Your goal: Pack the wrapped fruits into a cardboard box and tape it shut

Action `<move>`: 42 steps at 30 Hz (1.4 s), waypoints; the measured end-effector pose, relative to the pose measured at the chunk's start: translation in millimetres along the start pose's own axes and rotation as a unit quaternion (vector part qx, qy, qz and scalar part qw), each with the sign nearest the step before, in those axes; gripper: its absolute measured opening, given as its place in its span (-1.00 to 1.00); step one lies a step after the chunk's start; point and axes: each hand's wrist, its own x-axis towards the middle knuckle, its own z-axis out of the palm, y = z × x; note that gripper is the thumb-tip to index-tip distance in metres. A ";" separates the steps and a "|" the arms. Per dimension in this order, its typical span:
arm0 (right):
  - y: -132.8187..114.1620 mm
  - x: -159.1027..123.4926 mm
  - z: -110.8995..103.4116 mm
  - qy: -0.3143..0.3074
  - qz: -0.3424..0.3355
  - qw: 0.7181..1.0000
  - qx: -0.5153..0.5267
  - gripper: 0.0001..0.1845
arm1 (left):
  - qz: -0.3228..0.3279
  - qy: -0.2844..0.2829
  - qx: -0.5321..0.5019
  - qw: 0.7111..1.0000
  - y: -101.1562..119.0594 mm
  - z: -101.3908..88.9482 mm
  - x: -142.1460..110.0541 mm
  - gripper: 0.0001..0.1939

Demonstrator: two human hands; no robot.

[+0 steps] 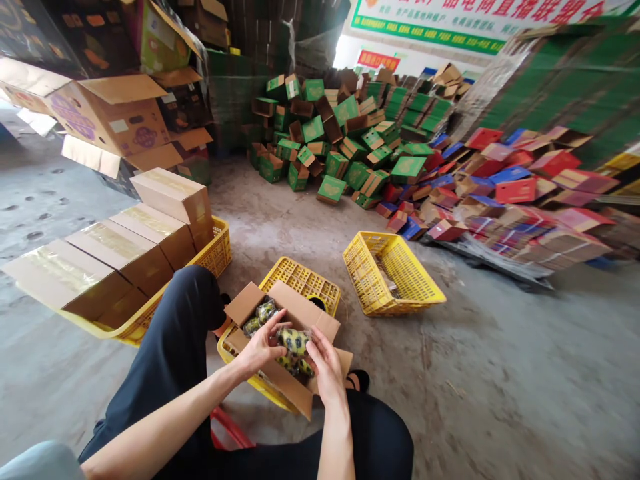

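A clear-wrapped yellow-green packet (295, 341) spans the gap between a worker's left hand (261, 345) and right hand (325, 362) at lower center, its long axis running roughly left to right, fingers closed on both ends, neither hand clearly nearer. Below sits an open cardboard box (303, 308) on a yellow crate (303, 276); green cartons (345, 148) heap across the concrete floor (465, 367), upper center.

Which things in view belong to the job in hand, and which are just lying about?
In use:
Wrapped piece, between left hand and right hand
Open cardboard box with more wrapped pieces
Yellow crate beneath
Probably the taped cartons at left

Seemingly just lying about:
Heaped green boxes
Red and blue boxes
Printed cartons
Perhaps the yellow crate on the right; its use is unclear
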 end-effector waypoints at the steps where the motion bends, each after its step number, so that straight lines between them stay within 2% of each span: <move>1: 0.7 0.3 -0.9 0.003 -0.012 1.000 0.007 -0.28 | -0.004 0.000 -0.007 1.000 -0.3 0.2 -0.2 0.01; 4: 2.5 1.1 -3.4 0.001 -0.047 0.999 0.015 -0.27 | -0.022 0.008 -0.009 1.000 -0.8 1.2 -1.2 0.05; 9: 3.4 -0.6 -3.6 -0.025 -0.071 0.997 -0.027 -0.40 | -0.056 0.025 -0.039 0.997 -4.7 2.0 -1.4 -0.23; 13: 2.1 -3.1 0.5 -0.050 -0.095 0.992 -0.058 -0.48 | -0.050 0.033 -0.043 0.997 -7.2 -0.2 -0.4 -0.39; 17: 1.2 -1.5 0.1 -0.078 -0.082 0.990 -0.084 -0.48 | -0.053 0.038 -0.016 0.998 -8.0 -0.2 -1.7 -0.34; 19: 0.9 1.7 -5.9 -0.055 -0.079 0.990 -0.101 -0.45 | -0.062 0.058 0.003 0.996 -9.0 -0.6 -1.7 -0.23; 22: 0.2 6.9 -20.4 0.027 -0.103 0.982 -0.157 -0.45 | -0.060 0.075 0.079 0.992 -11.5 -4.8 2.3 -0.14; 25: 0.5 9.4 -32.8 0.094 -0.129 0.957 -0.241 -0.50 | -0.044 -0.005 0.229 0.972 -16.5 -9.9 12.5 -0.34; 28: 3.5 9.1 -37.0 0.104 -0.134 0.946 -0.274 -0.54 | -0.026 -0.114 0.398 0.910 -26.5 -7.1 27.6 -0.67; 29: 4.9 8.9 -37.0 0.101 -0.133 0.945 -0.282 -0.55 | -0.023 -0.138 0.438 0.888 -30.9 -4.3 33.1 -0.77; 31: 7.5 9.1 -36.1 0.095 -0.128 0.939 -0.305 -0.59 | -0.026 -0.159 0.469 0.868 -40.5 2.5 43.8 -0.92; 34: 10.5 12.0 -33.8 0.093 -0.129 0.927 -0.338 -0.64 | -0.034 -0.166 0.480 0.861 -53.9 9.0 57.8 -0.82; 37: 14.3 18.6 -29.9 0.087 -0.163 0.912 -0.365 -0.66 | -0.046 -0.182 0.486 0.853 -63.0 7.4 69.0 -0.70; 42: 28.1 34.3 -20.3 0.067 -0.197 0.859 -0.468 -0.63 | -0.085 -0.209 0.502 0.835 -68.8 -1.0 82.6 -0.56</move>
